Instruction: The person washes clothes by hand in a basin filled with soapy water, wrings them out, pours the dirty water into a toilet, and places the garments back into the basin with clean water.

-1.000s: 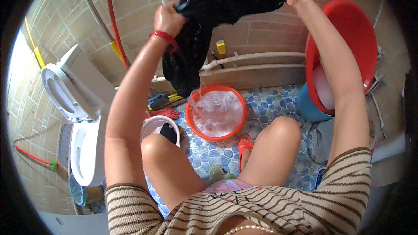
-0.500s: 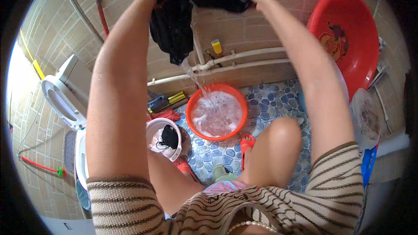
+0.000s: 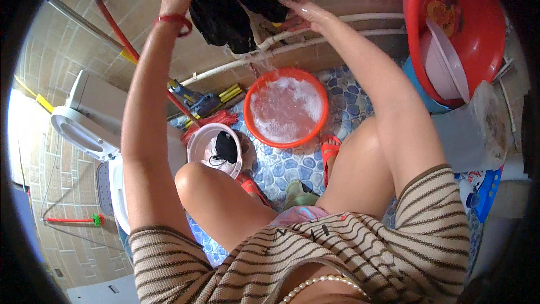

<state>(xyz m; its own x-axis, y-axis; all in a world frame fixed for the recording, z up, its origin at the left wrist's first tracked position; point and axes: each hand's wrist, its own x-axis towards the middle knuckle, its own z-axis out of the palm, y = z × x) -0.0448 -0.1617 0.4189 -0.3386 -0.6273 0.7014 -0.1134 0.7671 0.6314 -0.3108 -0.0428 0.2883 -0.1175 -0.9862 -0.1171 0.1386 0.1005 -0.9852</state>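
Position: the black garment (image 3: 236, 3) hangs above and behind the orange-red basin (image 3: 287, 144), its upper part cut off by the picture edge. Water runs from its lower edge towards the basin's far rim.

Left hand (image 3: 177, 0): at the garment's left edge, thumb spread from the fingers; whether the grip is closed on the cloth cannot be told.

Right hand (image 3: 312, 17): at the garment's right edge, grip wide, one fingertip at the cloth; the lower fingers are blurred.

Room: the basin stands apart from the red tub (image 3: 486, 34), with patterned floor (image 3: 351, 93) between. On its left, the pale pink bucket (image 3: 239, 160) stands near. White pipes (image 3: 219, 70) along the wall lie beyond the basin's far rim.
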